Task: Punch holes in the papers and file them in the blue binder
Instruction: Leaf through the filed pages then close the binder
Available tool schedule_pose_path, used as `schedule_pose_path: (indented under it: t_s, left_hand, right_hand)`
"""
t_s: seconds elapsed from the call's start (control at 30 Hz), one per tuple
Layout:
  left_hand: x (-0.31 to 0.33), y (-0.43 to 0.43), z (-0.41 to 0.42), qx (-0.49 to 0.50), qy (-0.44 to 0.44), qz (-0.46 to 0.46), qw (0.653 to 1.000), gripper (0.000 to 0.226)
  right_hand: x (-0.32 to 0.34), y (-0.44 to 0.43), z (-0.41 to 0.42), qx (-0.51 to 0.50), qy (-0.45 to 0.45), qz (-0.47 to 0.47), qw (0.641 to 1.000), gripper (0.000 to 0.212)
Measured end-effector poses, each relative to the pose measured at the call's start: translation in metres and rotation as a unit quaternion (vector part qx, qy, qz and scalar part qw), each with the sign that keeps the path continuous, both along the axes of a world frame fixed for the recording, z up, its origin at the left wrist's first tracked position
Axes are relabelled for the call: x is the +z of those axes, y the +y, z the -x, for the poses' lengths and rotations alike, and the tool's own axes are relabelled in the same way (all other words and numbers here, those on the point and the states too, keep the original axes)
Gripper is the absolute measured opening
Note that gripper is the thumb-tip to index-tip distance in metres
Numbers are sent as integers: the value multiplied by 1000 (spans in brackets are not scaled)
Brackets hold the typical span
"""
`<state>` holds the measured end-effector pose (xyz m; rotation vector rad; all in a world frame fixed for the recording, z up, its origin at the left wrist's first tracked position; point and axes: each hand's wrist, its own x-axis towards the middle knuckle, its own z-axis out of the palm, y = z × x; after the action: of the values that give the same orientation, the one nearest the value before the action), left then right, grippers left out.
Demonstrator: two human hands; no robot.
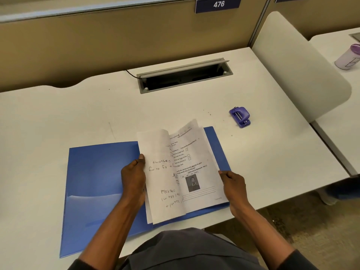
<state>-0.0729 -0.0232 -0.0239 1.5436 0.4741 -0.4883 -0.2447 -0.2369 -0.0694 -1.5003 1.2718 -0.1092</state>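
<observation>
An open blue binder (97,176) lies flat on the white desk, its left inner cover showing a pocket. Over its right half I hold a small stack of white papers (165,184); the top sheet carries handwriting, and a printed sheet with a small picture shows beneath it. My left hand (134,180) grips the papers' left edge, thumb on top. My right hand (232,184) pinches their right edge. The papers curl upward at the far end. A purple hole punch (240,116) sits on the desk beyond and to the right, untouched.
A grey cable hatch (185,75) stands open at the back of the white desk (78,114). A rounded white divider panel (298,71) rises at the right; a purple-lidded cup (348,56) stands on the neighbouring desk. Small paper specks lie near the punch.
</observation>
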Motion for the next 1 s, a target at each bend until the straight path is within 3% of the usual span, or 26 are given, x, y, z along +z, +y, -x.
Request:
schedule_pose_path:
  t_s: [0.2, 0.43, 0.57, 1.0]
  left_hand:
    - [5, 3, 3, -43, -28, 8, 999, 20]
    - [2, -3, 5, -34, -22, 14, 999, 29]
    - [-2, 2, 3, -56, -38, 4, 998, 10]
    - [0, 0, 4, -82, -82, -10, 993, 35]
  right_hand:
    - [7, 1, -1, -2, -6, -9, 1000, 23]
    - [5, 1, -1, -5, -8, -11, 1000, 23]
    - [4, -1, -1, -16, -6, -20, 1000, 30]
    - [2, -3, -4, -54, -11, -32, 998, 52]
